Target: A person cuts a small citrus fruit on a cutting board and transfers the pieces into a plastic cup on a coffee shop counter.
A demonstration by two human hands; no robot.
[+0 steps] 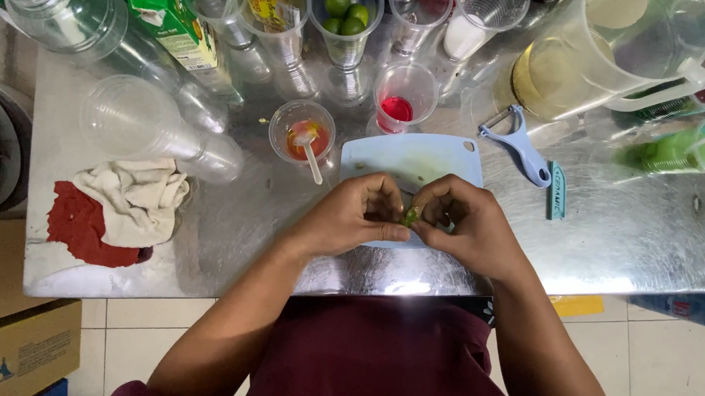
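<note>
Steel counter [617, 231]: both hands, left [356, 214] and right [461, 221], pinch a small green piece [410, 216] between their fingertips.

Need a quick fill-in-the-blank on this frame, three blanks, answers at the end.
1. Both hands, left hand and right hand, pinch a small ____ piece of fruit.
2. The hands work over a light blue ____.
3. The peeler lies to the ____ of the cutting board.

Answers: green; cutting board; right
</note>
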